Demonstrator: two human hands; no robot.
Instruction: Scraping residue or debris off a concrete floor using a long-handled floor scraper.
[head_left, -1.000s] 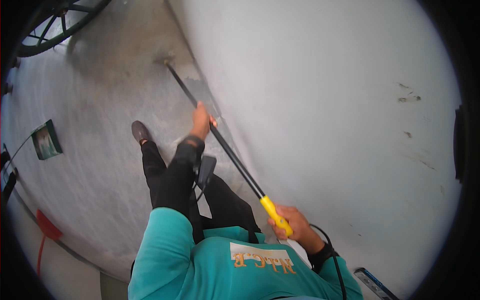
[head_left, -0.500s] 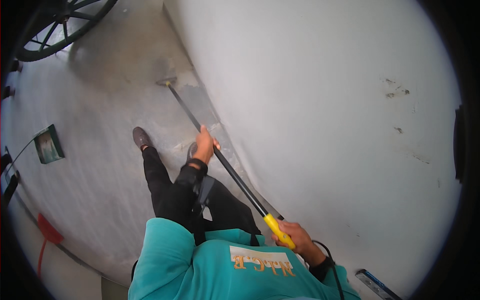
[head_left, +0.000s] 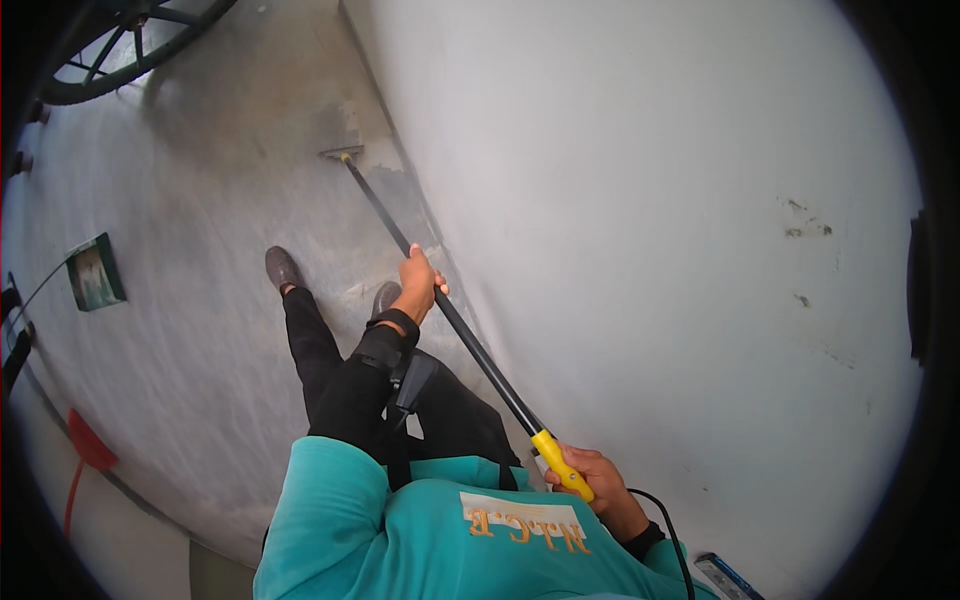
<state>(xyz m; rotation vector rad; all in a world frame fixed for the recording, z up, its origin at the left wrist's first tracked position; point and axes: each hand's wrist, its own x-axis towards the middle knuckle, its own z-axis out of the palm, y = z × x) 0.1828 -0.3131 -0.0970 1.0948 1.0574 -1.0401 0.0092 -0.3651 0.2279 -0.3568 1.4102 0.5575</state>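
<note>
Both hands hold a long-handled floor tool with a black pole and a yellow end grip. My left hand is closed round the middle of the pole. At its near end, my right hand wraps the yellow grip close to my right side. The pole slants away to the far left, down to a narrow crosswise head with a yellow joint, resting on the floor. Whether that head is a brush or a blade cannot be made out. A dark, scuffed floor patch lies beside it, near the wall.
A white wall with scuff marks rises along the right. On the grey floor, a green dustpan lies at left and a spoked wheel stands far left. A red broom or dustpan head is near left. My shoes stand between.
The view has turned slightly, so floor and wall things shift in it. Both hands keep their hold on the pole, and the tool's head stays at almost the same spot beside the dark patch.
</note>
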